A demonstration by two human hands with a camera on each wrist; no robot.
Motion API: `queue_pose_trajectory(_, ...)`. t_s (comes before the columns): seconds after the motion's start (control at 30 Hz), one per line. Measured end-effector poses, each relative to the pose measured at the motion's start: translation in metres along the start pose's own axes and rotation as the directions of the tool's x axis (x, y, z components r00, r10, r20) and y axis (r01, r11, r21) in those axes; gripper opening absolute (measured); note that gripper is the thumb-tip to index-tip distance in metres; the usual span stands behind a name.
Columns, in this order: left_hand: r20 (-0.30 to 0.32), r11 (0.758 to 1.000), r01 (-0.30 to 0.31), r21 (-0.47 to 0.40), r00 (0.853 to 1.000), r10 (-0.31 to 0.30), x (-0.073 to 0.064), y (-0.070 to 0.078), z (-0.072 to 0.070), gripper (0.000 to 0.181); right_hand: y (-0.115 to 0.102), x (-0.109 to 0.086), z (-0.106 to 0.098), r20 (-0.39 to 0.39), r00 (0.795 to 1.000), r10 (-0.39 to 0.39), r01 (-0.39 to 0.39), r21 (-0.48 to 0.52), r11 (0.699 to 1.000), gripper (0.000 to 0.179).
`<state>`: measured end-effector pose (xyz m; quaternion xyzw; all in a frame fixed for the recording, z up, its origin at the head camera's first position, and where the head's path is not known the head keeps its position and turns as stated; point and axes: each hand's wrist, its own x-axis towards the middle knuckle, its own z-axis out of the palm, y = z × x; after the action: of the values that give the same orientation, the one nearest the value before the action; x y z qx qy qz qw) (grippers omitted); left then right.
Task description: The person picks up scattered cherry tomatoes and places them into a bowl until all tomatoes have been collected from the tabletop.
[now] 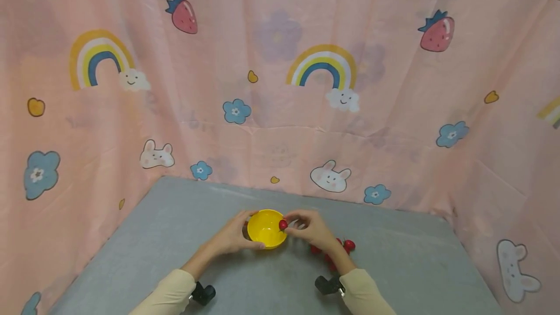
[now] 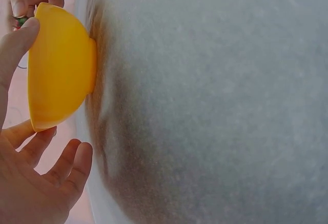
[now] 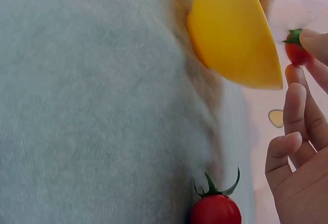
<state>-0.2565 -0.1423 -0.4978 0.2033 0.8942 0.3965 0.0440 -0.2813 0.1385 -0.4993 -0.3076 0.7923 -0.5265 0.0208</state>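
A yellow bowl (image 1: pixel 265 231) sits upright on the grey table, its inside bare. My left hand (image 1: pixel 233 235) grips it from the left, thumb at the near rim and fingertips at the far side, as the left wrist view of the bowl (image 2: pixel 61 65) also shows. At the bowl's right rim, my right hand (image 1: pixel 311 227) pinches a small red cherry tomato (image 3: pixel 296 53) with a green stem between thumb and fingertips. Its other fingers are loosely bent. More cherry tomatoes (image 1: pixel 349 245) lie on the table under the right forearm, which partly hides them.
The grey cloth-covered table (image 1: pixel 415 261) reaches back to a pink patterned curtain (image 1: pixel 280 145) behind and at both sides. One loose cherry tomato (image 3: pixel 216 209) is near the right hand in the right wrist view. Black wrist devices (image 1: pixel 329 285) are strapped at both cuffs.
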Motion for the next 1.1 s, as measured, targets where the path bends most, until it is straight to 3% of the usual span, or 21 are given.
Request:
queue_pose_trajectory(0.23,-0.005,1.0,-0.012,-0.007,1.0,0.012,0.0,-0.001,0.002,0.091,0.005,-0.003,-0.005,0.002,1.0,-0.011,0.011,0.025,1.0,0.029)
queue_pose_trajectory(0.33,-0.008,1.0,-0.017,-0.012,1.0,0.017,0.0,0.0,0.002,0.09,-0.007,-0.009,-0.013,-0.004,1.0,-0.004,0.004,0.031,0.999,0.029)
queue_pose_trajectory(0.47,-0.004,1.0,-0.019,-0.014,1.0,0.019,0.0,0.001,0.001,0.091,-0.008,-0.016,-0.026,-0.01,1.0,0.01,-0.01,0.02,1.0,0.029)
queue_pose_trajectory(0.6,0.002,1.0,-0.013,-0.016,1.0,0.013,0.0,0.002,0.0,0.091,0.013,-0.023,-0.04,-0.03,1.0,-0.009,0.01,0.03,0.999,0.03)
queue_pose_trajectory(0.73,0.008,1.0,-0.004,-0.016,1.0,0.004,0.0,0.003,-0.002,0.091,0.02,-0.034,-0.056,-0.057,0.998,-0.024,0.025,0.005,1.0,0.031)
queue_pose_trajectory(1.1,0.01,1.0,0.019,-0.004,1.0,-0.019,0.0,0.002,-0.002,0.091,0.036,-0.075,-0.098,-0.087,0.996,0.03,-0.036,-0.071,0.997,0.039)
